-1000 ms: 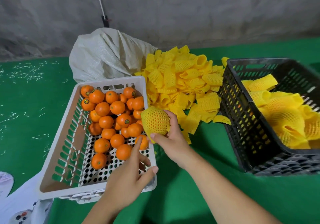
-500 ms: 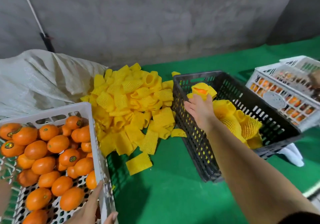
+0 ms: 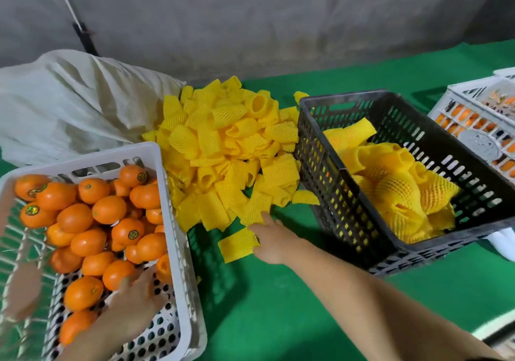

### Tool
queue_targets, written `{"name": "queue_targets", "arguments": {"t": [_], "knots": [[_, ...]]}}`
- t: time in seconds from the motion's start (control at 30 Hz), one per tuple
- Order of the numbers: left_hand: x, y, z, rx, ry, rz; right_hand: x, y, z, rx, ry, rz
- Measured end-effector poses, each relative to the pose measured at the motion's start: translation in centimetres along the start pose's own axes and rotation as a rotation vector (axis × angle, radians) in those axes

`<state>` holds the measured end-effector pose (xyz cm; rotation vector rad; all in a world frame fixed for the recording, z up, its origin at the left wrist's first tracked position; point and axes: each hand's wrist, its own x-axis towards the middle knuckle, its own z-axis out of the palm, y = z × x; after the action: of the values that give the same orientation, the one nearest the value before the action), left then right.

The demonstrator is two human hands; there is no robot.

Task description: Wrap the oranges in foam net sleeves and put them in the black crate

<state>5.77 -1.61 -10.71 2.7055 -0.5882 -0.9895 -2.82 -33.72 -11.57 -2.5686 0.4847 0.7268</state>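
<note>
Meanwhile right hand touches sleeve beside black crate

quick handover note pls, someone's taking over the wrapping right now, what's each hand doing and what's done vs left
Left hand: inside the white crate, reaching onto the bare oranges; blurred, grip unclear.
Right hand: on the green table, touching a loose sleeve at the near edge of the sleeve pile; no clear pinch yet.
Done: several wrapped oranges lie in the black crate.
Left: the white crate holds many unwrapped oranges; each needs a sleeve, then goes into the black crate. Plenty of sleeves remain.
</note>
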Motion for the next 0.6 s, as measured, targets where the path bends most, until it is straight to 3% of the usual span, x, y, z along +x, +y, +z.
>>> {"name": "queue_targets", "arguments": {"t": [0.1, 0.17, 0.37, 0.47, 0.6], "knots": [[-0.2, -0.6, 0.1, 0.208, -0.204, -0.024, 0.2, -0.6, 4.2, -0.086, -0.293, -0.007], [-0.1, -0.7, 0.4, 0.313, -0.296, -0.024, 0.8, -1.4, 5.2, -0.070, -0.300, 0.004], [0.4, 0.7, 1.3, 0.586, -0.066, 0.130, 2.9, -4.0, 5.7, 0.130, -0.132, 0.073], [0.6, 1.0, 2.2, 0.691, -0.087, 0.193, 3.0, -4.6, 6.9, 0.352, 0.097, 0.064], [0.5, 0.3, 1.8, 0.849, -0.157, 0.076, 2.3, -5.1, 7.8, 0.659, 0.337, 0.004]]}}
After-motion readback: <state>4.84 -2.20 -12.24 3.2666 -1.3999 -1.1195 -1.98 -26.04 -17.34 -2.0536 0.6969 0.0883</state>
